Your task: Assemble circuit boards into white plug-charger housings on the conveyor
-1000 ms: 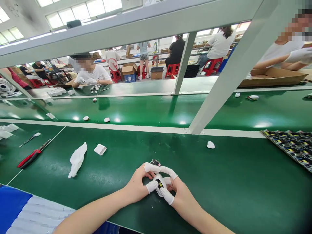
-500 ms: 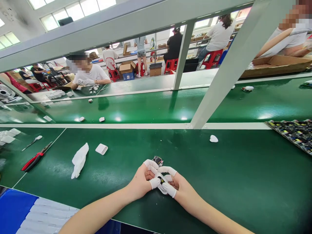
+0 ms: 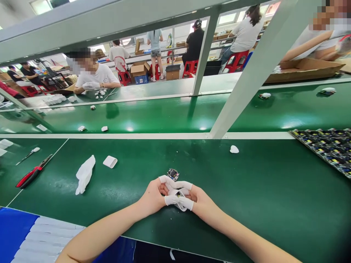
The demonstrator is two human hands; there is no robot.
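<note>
My left hand point(image 3: 157, 195) and my right hand point(image 3: 194, 196), both with white finger cots on several fingertips, close together on one small white plastic housing point(image 3: 182, 208). A dark part with a yellow patch shows in the housing's opening, between my thumbs. The fingers hide much of the housing. Just beyond my left fingertips a small green-black circuit board point(image 3: 173, 174) lies on the green work surface point(image 3: 131, 168). Whether this board is joined to the housing I cannot tell.
To the left lie a white housing shell point(image 3: 110, 162), a crumpled white glove point(image 3: 85, 174) and red-black pliers point(image 3: 33, 175). A small white piece point(image 3: 234, 149) and a panel of circuit boards point(image 3: 326, 148) are at right. Beyond the metal frame point(image 3: 246, 73), parts sit on a green belt point(image 3: 153, 118).
My thumbs have come closer together over the housing, covering more of its dark part. The view has shifted slightly, and parts on the belt beyond the frame have moved left.
</note>
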